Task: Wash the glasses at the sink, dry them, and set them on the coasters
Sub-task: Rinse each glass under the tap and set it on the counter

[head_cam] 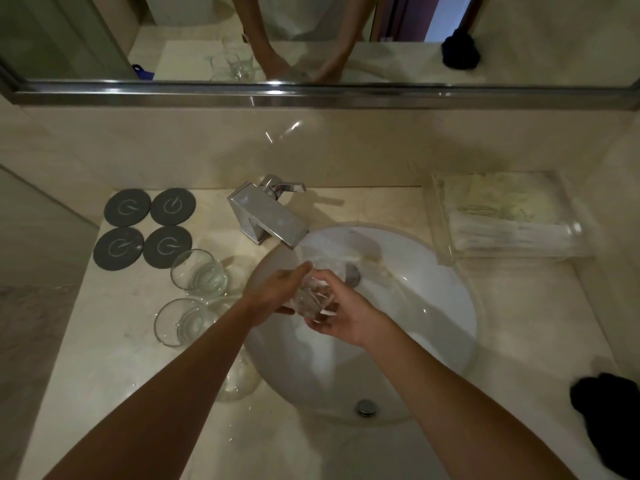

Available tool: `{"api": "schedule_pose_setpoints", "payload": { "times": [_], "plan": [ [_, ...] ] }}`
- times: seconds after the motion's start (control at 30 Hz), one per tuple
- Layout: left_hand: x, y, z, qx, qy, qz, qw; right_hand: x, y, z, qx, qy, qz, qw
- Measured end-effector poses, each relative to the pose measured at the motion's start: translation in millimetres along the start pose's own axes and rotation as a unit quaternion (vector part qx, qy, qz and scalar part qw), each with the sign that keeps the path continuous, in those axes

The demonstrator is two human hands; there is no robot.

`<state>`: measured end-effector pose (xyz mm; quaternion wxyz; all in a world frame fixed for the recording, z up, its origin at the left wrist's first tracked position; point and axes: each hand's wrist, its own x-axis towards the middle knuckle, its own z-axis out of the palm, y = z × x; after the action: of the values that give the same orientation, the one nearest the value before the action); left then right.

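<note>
Holding one clear glass (313,296) over the white sink (433,306), just below and in front of the chrome faucet (268,216). Left hand (280,289) on the glass's left side, fingers (299,271) stretched forward along its wall toward the spout and pressed against it. Right hand (341,315) cupped beneath and to the right, fingers (323,311) curled around the lower part and closed on it, thumb lying over the top. Glass tilted between the two palms, touching both, above the basin rather than resting in it. Cannot tell whether water runs from the spout.

Left of the sink, on the beige tabletop (114,341), standing upright: a second glass (199,273) close to the basin rim, a third glass (181,322) just in front of it and partly behind the left forearm. Another glass shape (239,379) showing under that forearm, mostly hidden. Beyond them, toward the wall, four dark round coasters (145,227) laid two by two, bare, near the second glass but apart from it.

Right of the sink, a clear tray (446,237) carrying folded pale towels (509,233). At the right edge, near the front, a black cloth-like lump (606,407). Overhead, a mirror (311,36) with a metal frame.
</note>
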<state>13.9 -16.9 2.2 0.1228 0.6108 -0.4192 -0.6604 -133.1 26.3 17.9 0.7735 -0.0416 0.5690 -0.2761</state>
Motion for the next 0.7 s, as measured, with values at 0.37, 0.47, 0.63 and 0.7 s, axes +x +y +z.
{"api": "schedule_pose_setpoints", "payload": {
  "times": [0.37,0.47,0.63,0.7],
  "plan": [
    [-19,13,19,0.21,0.025,0.015,0.977,-20,6,-18,-0.014,0.018,0.053,0.998],
    [-26,19,20,0.289,0.05,0.097,0.951,-29,3,-20,-0.109,0.075,-0.012,0.991],
    [-42,31,18,0.388,0.057,0.155,0.907,-43,-4,-17,-0.3,0.183,-0.178,0.919],
    [-52,33,15,0.403,0.063,0.165,0.898,-53,-5,-14,-0.372,0.195,-0.218,0.881]
  ]
}}
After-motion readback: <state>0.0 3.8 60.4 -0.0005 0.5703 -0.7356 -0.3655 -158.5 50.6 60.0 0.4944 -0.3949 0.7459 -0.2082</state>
